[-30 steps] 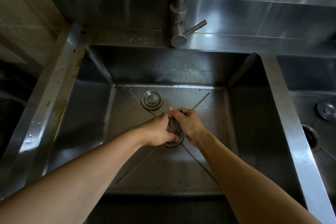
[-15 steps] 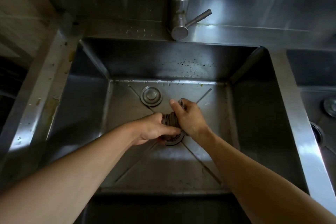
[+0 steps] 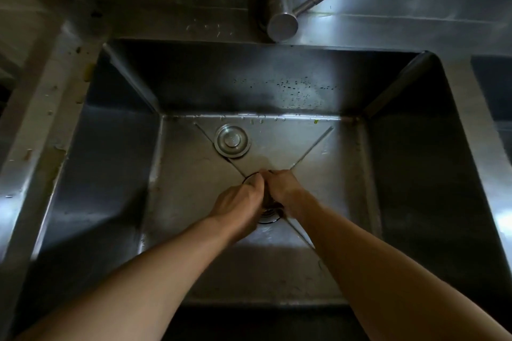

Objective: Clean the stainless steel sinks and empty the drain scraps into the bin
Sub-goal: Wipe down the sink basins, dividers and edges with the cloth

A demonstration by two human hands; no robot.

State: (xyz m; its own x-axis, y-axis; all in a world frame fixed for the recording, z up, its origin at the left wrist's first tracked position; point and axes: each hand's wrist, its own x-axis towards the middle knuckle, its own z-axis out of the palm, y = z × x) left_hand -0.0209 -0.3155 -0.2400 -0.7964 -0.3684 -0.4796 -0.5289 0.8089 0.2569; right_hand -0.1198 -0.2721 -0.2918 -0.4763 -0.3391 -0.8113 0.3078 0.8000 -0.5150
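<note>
Nearest to the camera, two bare forearms reach from the bottom edge into a deep stainless steel sink (image 3: pixel 116 174). Its near wall is dark and in shadow.

The two hands meet over the drain (image 3: pixel 268 217) in the middle of the sink floor, where the four pressed lines of the floor cross. The left hand (image 3: pixel 239 203) has its fingers curled down at the drain, and the right hand (image 3: pixel 284 191) has its fingers curled too, touching the left one. Something dark sits between them, but the hands hide it, so I cannot tell what they grip. Only a part of the drain's metal ring shows, below the hands.

Farther, on the floor to the left, lies a round metal drain cover (image 3: pixel 232 141), apart from the hands. Small green scraps (image 3: pixel 315 121) lie at the far edge of the floor, and water drops sit on the far wall.

The left rim (image 3: pixel 41 130) carries stains and small crumbs. Behind the sink, a steel faucet (image 3: pixel 282 8) stands on the back ledge, with its lever pointing right. At the far right, a second basin (image 3: pixel 493 91) begins.
</note>
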